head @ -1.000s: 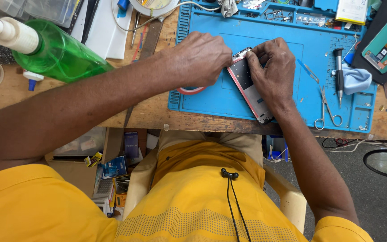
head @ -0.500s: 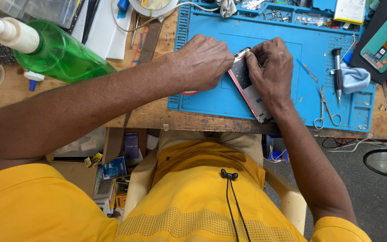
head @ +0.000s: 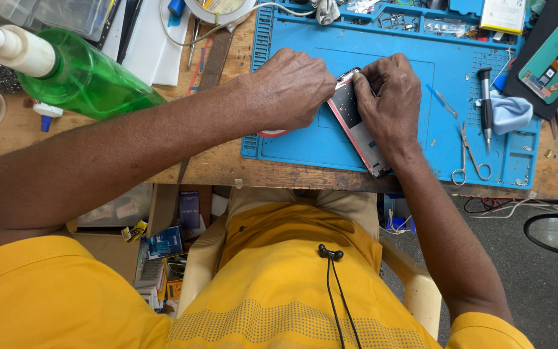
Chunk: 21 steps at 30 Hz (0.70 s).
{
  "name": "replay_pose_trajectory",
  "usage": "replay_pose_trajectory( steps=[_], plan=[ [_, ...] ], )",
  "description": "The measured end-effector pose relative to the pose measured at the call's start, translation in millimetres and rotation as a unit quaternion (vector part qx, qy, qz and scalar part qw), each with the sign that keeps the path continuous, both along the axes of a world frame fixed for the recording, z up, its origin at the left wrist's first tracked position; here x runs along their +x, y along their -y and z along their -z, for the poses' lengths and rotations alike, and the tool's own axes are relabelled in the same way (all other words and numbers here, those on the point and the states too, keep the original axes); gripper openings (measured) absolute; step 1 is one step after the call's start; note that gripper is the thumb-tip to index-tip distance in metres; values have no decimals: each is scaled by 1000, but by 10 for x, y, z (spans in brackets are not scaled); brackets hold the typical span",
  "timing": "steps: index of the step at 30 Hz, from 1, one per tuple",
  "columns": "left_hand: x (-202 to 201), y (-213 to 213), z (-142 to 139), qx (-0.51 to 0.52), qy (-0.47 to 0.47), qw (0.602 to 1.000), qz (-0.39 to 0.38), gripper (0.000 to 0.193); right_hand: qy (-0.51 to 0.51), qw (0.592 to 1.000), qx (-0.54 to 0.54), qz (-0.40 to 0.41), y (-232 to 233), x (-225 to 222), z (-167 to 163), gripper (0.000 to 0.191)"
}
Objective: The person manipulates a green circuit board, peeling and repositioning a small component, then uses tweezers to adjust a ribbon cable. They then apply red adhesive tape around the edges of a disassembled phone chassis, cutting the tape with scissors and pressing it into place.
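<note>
On mat (head: 414, 139): 1 phone (head: 355, 126), 2 hands, apparently.

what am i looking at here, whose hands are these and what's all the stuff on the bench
This is one view, from a camera worn on a person's head and looking down, so the arms reach away from you and the yellow shirt is their own. Both hands work on an opened phone that lies tilted on a blue work mat on a wooden bench. The left hand grips its upper left edge; the right hand presses on it from the right. What the fingers do underneath is hidden. On the mat to the right lie small scissors, a screwdriver and a pale blue cloth. A green bottle lies at the left.
</note>
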<state>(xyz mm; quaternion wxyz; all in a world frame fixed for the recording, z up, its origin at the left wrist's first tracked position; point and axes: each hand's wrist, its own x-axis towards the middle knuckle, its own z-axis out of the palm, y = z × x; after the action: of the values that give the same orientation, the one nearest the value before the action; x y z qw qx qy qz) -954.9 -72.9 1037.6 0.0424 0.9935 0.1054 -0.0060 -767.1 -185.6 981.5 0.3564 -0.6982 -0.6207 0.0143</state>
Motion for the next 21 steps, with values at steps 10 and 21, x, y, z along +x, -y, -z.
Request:
replay_pose_trajectory(
  steps=[10, 21],
  plan=[
    [-13, 3, 5, 10, -29, 1000, -1, 9, 6, 1000, 4, 0, -7, -11, 13, 16],
    [28, 12, 58, 5, -32, 999, -1, 9, -9, 1000, -15, 6, -36, 8, 12, 15]
  ],
)
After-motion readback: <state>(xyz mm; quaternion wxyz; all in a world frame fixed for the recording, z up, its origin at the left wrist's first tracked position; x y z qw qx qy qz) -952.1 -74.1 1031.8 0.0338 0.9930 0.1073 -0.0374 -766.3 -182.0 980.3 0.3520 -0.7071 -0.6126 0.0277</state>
